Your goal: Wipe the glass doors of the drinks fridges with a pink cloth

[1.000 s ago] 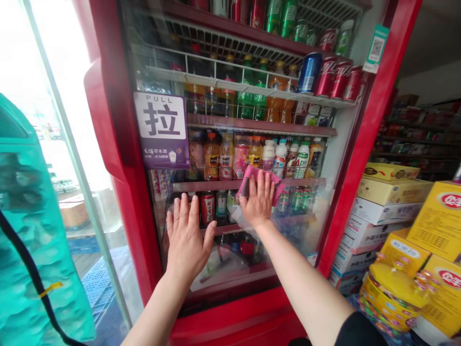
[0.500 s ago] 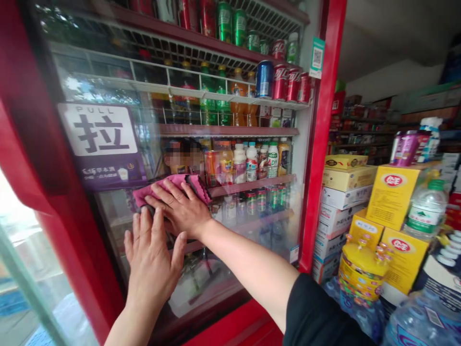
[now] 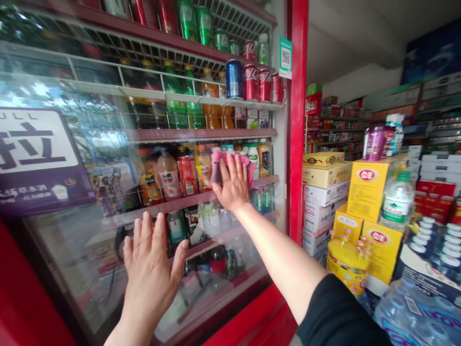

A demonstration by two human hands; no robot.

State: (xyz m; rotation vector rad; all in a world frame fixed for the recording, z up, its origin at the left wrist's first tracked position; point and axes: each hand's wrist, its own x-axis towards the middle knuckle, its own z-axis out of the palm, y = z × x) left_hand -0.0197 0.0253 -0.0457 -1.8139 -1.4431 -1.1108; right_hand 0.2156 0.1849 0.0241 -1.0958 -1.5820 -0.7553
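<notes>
Two hands are up on the glass door (image 3: 90,230) of a red drinks cooler, and there is one cloth.

Nearest is the left hand (image 3: 151,269). It is spread wide open, with the fingers pointing up and the palm flat on the lower part of the pane, and it grips nothing. Further along the glass, the right arm in a black sleeve (image 3: 334,312) reaches up and away to the right hand (image 3: 234,185). That hand is also flat with its fingers fanned out. It pins the pink cloth (image 3: 230,161) to the pane with palm and fingers rather than closing round it.

The cloth sits on the right part of the door, level with the middle shelf of bottles. Its long axis runs roughly level across the glass, and an edge shows on each side of the fingers. A purple and white sign (image 3: 36,149) is stuck on the door well to the left of both hands.

Behind the pane (reflections blur much of it) are several shelves of bottles. One blue can (image 3: 234,79) lies beside three red cans (image 3: 261,81) on an upper wire rack.

Past the cooler's red frame (image 3: 297,144), stacked cartons stand close by on the right. They include yellow boxes (image 3: 367,187) with one green-capped water bottle (image 3: 398,202) on top. Shop shelving (image 3: 334,125) runs along behind them.
</notes>
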